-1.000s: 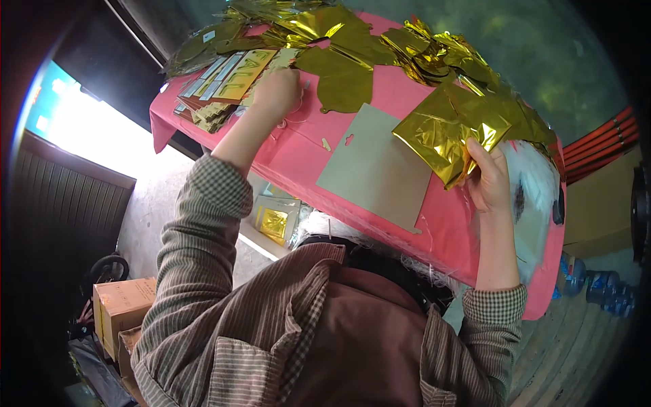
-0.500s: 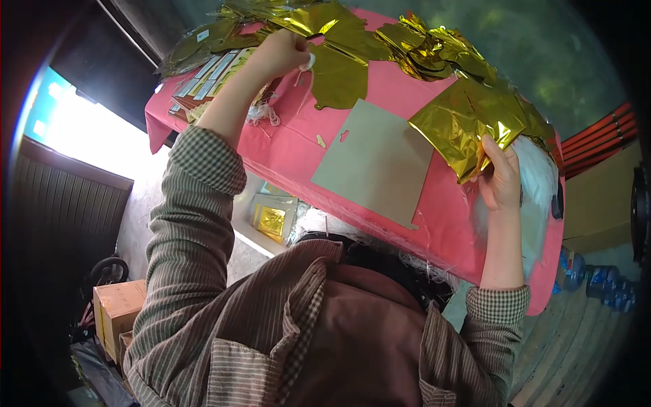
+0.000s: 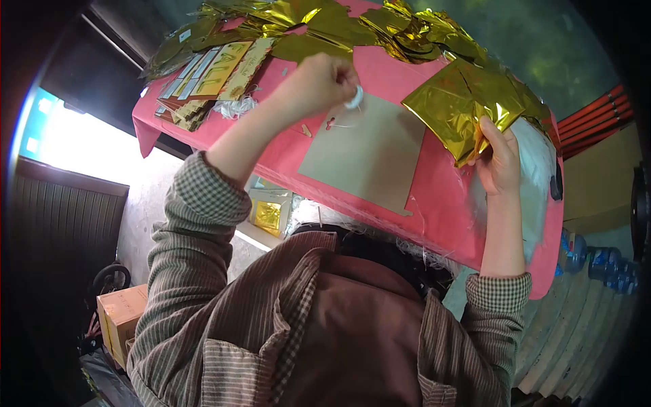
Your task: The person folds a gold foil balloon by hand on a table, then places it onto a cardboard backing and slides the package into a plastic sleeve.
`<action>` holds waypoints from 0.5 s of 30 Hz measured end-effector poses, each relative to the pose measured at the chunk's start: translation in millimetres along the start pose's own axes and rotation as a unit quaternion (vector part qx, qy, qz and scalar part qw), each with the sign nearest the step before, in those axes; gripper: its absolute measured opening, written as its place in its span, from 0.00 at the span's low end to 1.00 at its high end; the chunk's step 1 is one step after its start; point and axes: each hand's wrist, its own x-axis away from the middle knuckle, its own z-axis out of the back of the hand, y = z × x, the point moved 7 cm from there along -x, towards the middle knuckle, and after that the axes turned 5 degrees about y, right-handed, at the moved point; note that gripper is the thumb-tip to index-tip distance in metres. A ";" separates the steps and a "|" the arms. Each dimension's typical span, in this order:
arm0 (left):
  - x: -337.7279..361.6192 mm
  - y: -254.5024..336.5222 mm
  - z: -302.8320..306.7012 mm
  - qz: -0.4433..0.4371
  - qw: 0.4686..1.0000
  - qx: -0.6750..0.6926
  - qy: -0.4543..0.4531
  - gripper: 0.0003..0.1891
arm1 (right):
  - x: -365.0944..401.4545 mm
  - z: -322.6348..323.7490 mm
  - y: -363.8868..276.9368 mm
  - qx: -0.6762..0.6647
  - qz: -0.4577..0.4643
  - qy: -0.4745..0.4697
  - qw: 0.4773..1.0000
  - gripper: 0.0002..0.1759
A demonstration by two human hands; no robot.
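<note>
My left hand (image 3: pixel 319 83) is raised over the table, its fingers closed on a small white loop, apparently coiled string (image 3: pixel 353 98). A thin white strand trails from it over a grey card (image 3: pixel 366 156) with a small hanging slot near its left corner. To the right, my right hand (image 3: pixel 498 159) pinches the lower edge of a shiny gold foil sheet (image 3: pixel 461 108) between thumb and fingers. The foil is creased near the thumb and tilted above the pink tablecloth (image 3: pixel 441 203).
More gold foil pieces (image 3: pixel 413 34) lie heaped along the table's far side. Printed cards (image 3: pixel 220 71) are stacked at the left beside tangled white string (image 3: pixel 234 107). A clear plastic bag (image 3: pixel 532 163) lies at the right edge. A cardboard box (image 3: pixel 122 315) stands low on the left.
My left hand has moved right and toward me with the white loop, from the gold foil to above the grey card. My right hand keeps the foil sheet almost in place.
</note>
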 end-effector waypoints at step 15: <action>34.5 -10.8 -21.3 0.007 1.000 -0.029 0.008 0.07 | 2.8 -2.7 9.5 -0.004 -0.008 0.039 0.999 0.07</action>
